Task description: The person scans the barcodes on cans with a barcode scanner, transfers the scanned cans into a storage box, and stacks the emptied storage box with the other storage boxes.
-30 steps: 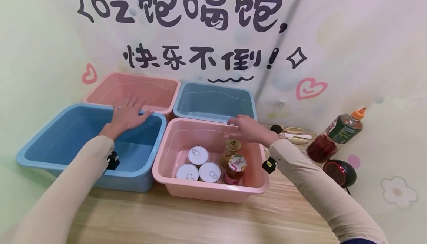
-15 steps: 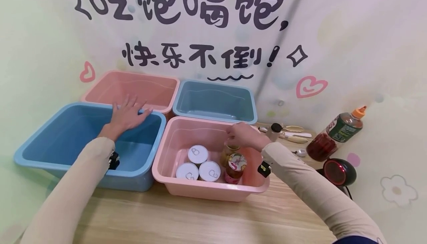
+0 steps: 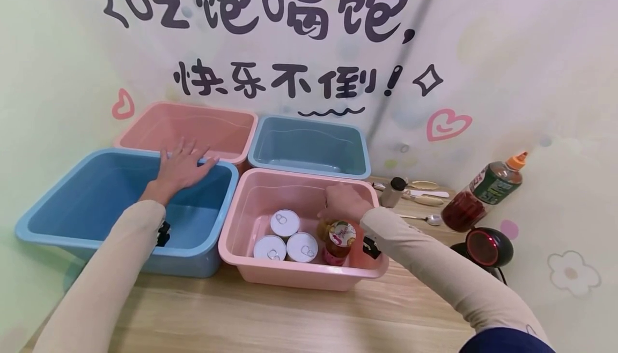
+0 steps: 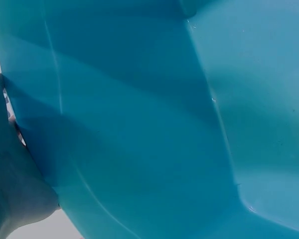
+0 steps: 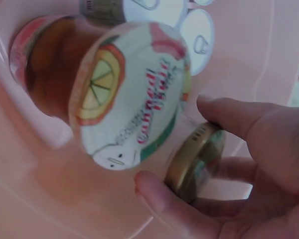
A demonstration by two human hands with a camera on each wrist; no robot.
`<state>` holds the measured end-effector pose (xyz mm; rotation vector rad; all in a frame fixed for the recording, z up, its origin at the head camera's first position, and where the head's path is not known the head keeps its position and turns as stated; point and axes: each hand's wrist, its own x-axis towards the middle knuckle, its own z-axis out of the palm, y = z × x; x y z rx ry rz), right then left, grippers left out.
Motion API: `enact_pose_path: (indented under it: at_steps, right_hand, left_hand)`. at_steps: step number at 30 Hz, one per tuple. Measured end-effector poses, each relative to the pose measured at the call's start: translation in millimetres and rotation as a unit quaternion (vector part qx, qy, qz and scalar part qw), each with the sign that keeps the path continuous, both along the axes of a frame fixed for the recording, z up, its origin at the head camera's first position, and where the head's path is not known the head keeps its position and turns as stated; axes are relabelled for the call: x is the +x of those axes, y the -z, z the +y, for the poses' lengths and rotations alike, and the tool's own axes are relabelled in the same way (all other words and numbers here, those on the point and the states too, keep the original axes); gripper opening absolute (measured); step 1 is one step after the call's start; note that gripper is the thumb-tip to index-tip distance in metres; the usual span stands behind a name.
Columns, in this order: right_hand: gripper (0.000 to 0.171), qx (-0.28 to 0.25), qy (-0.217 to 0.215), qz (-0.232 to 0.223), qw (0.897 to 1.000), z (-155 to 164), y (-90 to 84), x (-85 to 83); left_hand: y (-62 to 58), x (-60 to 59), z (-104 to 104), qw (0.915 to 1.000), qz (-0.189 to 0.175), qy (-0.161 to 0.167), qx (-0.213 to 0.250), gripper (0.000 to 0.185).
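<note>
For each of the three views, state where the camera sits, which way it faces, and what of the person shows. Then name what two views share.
Head: worn on the head, facing forward and down at four tubs; both sleeved arms show, left hand on the blue tub, right hand in the pink tub.
Left wrist: close on the blue tub's wall; part of the hand at the left edge.
Right wrist: looks into the pink tub; fingers grip a gold-lidded jar.
Shared: head and right wrist both show the fruit-lidded jar and white cans.
</note>
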<state>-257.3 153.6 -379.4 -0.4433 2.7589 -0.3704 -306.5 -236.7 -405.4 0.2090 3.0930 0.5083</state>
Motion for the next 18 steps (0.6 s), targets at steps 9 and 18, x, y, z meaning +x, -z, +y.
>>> enact_pose_path:
  at_steps: [9, 18]
  right_hand:
    - [0.039, 0.024, 0.030, 0.040, 0.998, -5.2, 2.8, 2.0]
    - [0.015, -0.003, 0.029, 0.024, 0.999, -4.3, -5.4, 0.5]
  left_hand:
    - [-0.5, 0.7, -0.2, 1.0000, 0.003, -0.003, 0.003, 0.084]
    - [-0.4, 1.7, -0.1, 1.0000, 0.007, -0.004, 0.001, 0.083]
